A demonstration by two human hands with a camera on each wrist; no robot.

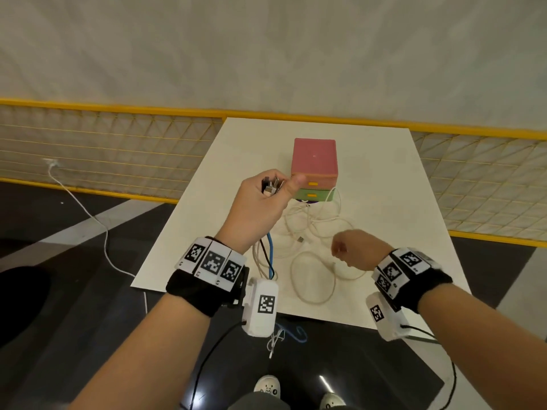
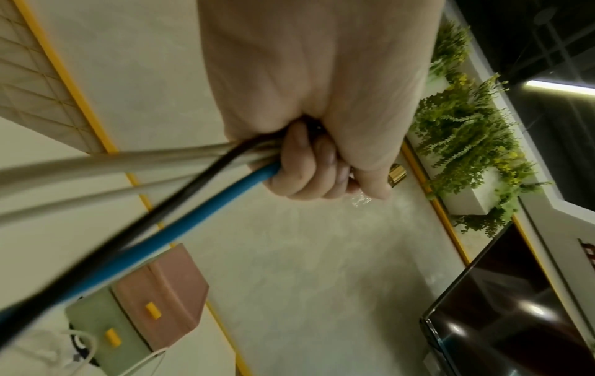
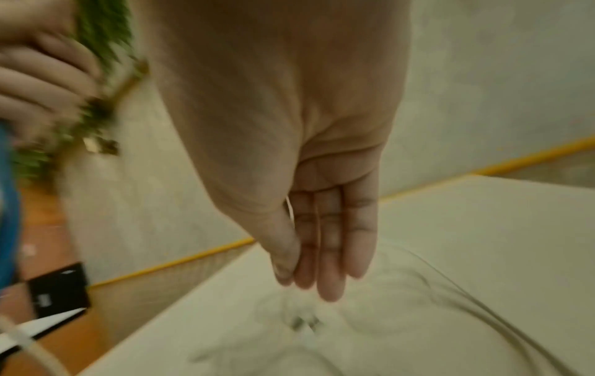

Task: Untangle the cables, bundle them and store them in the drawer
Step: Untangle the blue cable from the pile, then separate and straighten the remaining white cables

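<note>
Left hand is fisted tight, fingers and thumb wrapped round a clutch of plug ends poking out the top, with a blue cable, a black cable and pale ones trailing down below the wrist. Right hand hovers low over the table, its fingers straight and close together, holding nothing that I can make out, though the wrist view is blurred. Beneath it the white cables lie looped and crossed, a loose plug among them. Best play, I'd say: keep the ends pinned together and draw one strand free at a time, no yanking, or the loops may cinch. Beyond sits the drawer box, pink over green, both drawers closed, and a white loop reaches right up against its front, so that wants clearing before a drawer is pulled. Some cable also dangles off the near edge and could snag there.
</note>
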